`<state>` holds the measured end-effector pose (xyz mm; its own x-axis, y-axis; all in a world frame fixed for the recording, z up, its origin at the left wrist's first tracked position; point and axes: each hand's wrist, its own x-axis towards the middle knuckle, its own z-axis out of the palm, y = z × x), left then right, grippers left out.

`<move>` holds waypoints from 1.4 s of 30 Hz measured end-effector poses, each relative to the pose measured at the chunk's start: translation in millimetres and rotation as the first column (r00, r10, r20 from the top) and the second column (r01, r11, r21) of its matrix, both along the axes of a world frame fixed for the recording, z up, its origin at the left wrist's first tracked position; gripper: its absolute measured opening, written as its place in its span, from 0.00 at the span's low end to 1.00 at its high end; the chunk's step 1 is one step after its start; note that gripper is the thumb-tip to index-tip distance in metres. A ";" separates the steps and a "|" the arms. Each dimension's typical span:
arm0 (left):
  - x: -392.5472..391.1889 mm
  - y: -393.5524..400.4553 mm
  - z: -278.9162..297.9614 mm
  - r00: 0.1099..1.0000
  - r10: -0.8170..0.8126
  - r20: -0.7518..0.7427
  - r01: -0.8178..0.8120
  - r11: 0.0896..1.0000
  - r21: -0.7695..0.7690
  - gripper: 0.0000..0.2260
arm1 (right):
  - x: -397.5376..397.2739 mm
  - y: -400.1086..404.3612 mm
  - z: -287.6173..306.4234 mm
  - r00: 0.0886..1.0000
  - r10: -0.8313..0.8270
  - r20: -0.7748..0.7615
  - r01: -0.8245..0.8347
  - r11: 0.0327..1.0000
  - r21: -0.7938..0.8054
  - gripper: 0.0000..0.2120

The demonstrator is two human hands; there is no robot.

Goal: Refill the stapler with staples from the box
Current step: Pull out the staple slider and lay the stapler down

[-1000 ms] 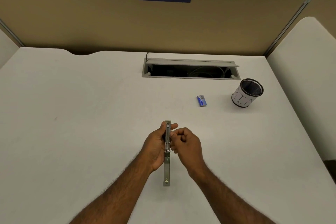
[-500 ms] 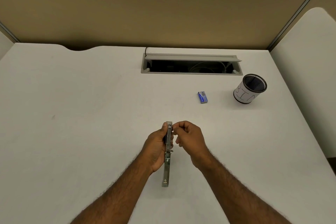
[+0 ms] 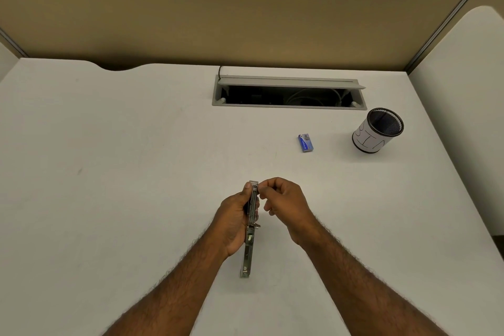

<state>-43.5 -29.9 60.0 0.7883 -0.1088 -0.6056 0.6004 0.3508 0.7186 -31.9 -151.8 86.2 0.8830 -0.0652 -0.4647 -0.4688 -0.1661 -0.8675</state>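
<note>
Near the bench's front edge, the left hand grips the opened stapler, long axis running front to back, while the right hand pinches at its far tip, the box lying well apart toward the right-rear, nearer that hand.

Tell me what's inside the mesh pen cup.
The mesh pen cup looks empty: only dark mesh wall shows through its open mouth. Its bottom is hidden by the near rim, so something small could lie there.
</note>
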 end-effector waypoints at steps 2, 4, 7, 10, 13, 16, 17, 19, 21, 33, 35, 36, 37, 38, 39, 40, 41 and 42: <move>0.1 0.5 0.1 1.000 -0.002 0.001 0.002 1.000 -0.009 0.17 | 0.5 -0.2 0.5 1.000 0.009 0.005 -0.009 1.000 0.006 0.05; 0.2 0.9 -0.5 1.000 -0.008 0.003 0.008 1.000 0.002 0.17 | 1.2 -0.6 0.9 1.000 0.015 0.016 -0.015 1.000 0.000 0.05; 0.4 1.7 -1.9 1.000 -0.021 0.016 0.020 1.000 0.020 0.17 | 2.9 -0.7 0.0 0.998 0.024 0.051 -0.023 0.999 -0.032 0.03; 0.5 3.3 -3.5 0.999 -0.041 0.029 0.039 0.998 0.053 0.18 | 4.2 -1.0 -1.8 0.995 0.049 0.088 -0.042 0.996 -0.080 0.03; -0.5 4.9 -4.5 0.996 -0.076 0.050 0.070 0.992 0.108 0.20 | 5.9 -2.7 -3.4 0.996 0.059 0.069 -0.053 0.995 -0.083 0.03; -0.9 4.5 -2.1 0.989 -0.117 0.086 0.096 0.972 0.216 0.18 | 7.1 -5.0 -5.2 0.999 0.041 -0.020 -0.040 0.999 0.013 0.04; -0.7 4.1 -1.1 0.986 -0.132 0.099 0.102 0.961 0.257 0.18 | 7.2 -5.4 -5.8 0.998 0.027 -0.048 -0.024 0.998 0.060 0.05; -0.2 4.1 0.1 0.980 -0.160 0.119 0.115 0.942 0.314 0.17 | 7.8 -6.5 -7.5 0.997 0.018 -0.072 -0.011 0.995 0.096 0.05; 0.1 4.0 0.1 0.975 -0.182 0.126 0.134 0.938 0.320 0.16 | 8.1 -8.3 -8.8 0.997 0.020 -0.075 -0.012 0.995 0.102 0.06; -1.1 -2.1 -8.3 0.979 -0.202 0.030 0.194 0.966 0.171 0.16 | 0.0 -18.2 -27.6 0.985 -0.082 -0.151 0.109 0.977 0.182 0.06; -1.3 -2.4 -11.1 0.977 -0.210 0.025 0.202 0.962 0.183 0.16 | -3.2 -21.1 -31.1 0.994 -0.058 -0.088 0.065 0.995 0.072 0.05; -1.5 -2.0 -12.0 0.977 -0.213 0.027 0.204 0.960 0.193 0.16 | -4.9 -21.9 -32.2 0.999 -0.029 -0.029 0.029 1.000 -0.005 0.05; -1.6 -1.7 -12.7 0.976 -0.218 0.031 0.207 0.956 0.209 0.16 | -6.3 -22.2 -33.0 0.999 0.012 0.041 -0.008 0.996 -0.090 0.05; -1.5 -1.6 -13.2 0.974 -0.224 0.036 0.210 0.950 0.230 0.15 | -7.5 -22.2 -33.9 0.993 0.058 0.104 -0.041 0.986 -0.162 0.05; -1.4 -2.1 -13.3 0.972 -0.231 0.040 0.215 0.944 0.250 0.15 | -8.6 -22.1 -34.7 0.984 0.099 0.149 -0.067 0.977 -0.203 0.06; -1.4 -2.4 -12.9 0.970 -0.239 0.045 0.218 0.938 0.270 0.15 | -9.3 -21.5 -35.3 0.976 0.131 0.176 -0.091 0.972 -0.218 0.06; -1.3 -2.8 -12.4 0.967 -0.249 0.051 0.224 0.929 0.294 0.15 | -9.8 -21.0 -35.9 0.969 0.156 0.191 -0.113 0.969 -0.220 0.06; -1.2 -3.4 -12.0 0.963 -0.263 0.057 0.232 0.918 0.321 0.15 | -10.1 -21.1 -37.0 0.963 0.175 0.204 -0.129 0.967 -0.221 0.06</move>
<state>-44.7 -33.3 48.1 0.8166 -0.1281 -0.5627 0.5615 -0.0490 0.8260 -42.0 -172.9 49.2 0.9685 0.0052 -0.2489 -0.2256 -0.4045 -0.8863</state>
